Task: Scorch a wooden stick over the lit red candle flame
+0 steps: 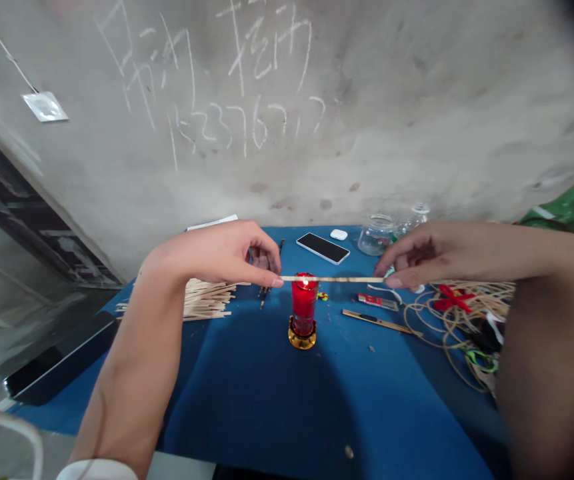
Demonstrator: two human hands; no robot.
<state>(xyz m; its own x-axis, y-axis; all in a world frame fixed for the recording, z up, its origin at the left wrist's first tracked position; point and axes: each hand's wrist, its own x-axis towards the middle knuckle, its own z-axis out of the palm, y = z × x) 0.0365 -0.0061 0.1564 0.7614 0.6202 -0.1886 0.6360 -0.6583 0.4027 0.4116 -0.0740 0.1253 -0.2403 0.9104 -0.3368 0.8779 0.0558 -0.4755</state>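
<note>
a thin wooden strip [349, 280] is pinched near either end by the left hand [257, 257] and right hand [414, 257], level across the top of a lit red candle [303, 312] on the blue counter [261, 407]; heating seems in hand, and a steady grip appears called for next.

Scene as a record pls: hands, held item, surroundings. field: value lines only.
left hand: pinches one end of a thin pale wooden strip
right hand: pinches its other end
strip pose: roughly level, at the flame in view; contact unclear
centre: lit red cylindrical candle on a round gold-coloured base
left of candle: pile of flat pale wooden sticks
behind candle: black-screened rectangular phone, small white rounded case
surface: blue tabletop
</note>
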